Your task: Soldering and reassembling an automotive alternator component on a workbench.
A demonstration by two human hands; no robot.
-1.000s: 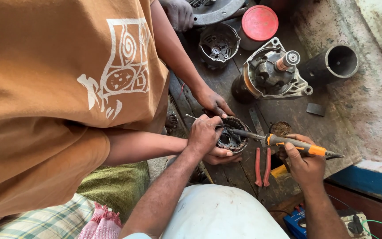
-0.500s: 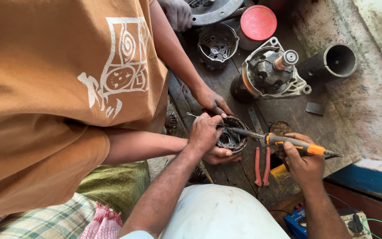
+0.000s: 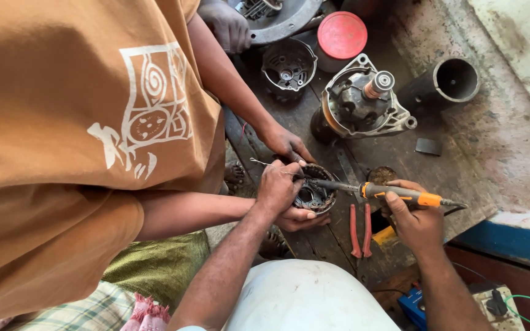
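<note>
My left hand (image 3: 279, 187) pinches a thin solder wire (image 3: 260, 163) over a small round motor part with copper windings (image 3: 314, 193). My right hand (image 3: 415, 219) grips a soldering iron with an orange and grey handle (image 3: 400, 194); its tip reaches left to the rim of the round part. A co-worker in an orange shirt (image 3: 81, 141) stands close on the left. One of that person's hands (image 3: 305, 217) cups the part from below, the other (image 3: 286, 144) touches its far edge.
Red-handled pliers (image 3: 359, 230) lie on the dark wooden bench (image 3: 449, 165) between my hands. Behind stand a motor housing with a shaft (image 3: 363, 104), a dark pipe (image 3: 455, 79), a red lid (image 3: 341, 34) and an end cover (image 3: 288, 64). Another hand (image 3: 228, 24) rests at the top.
</note>
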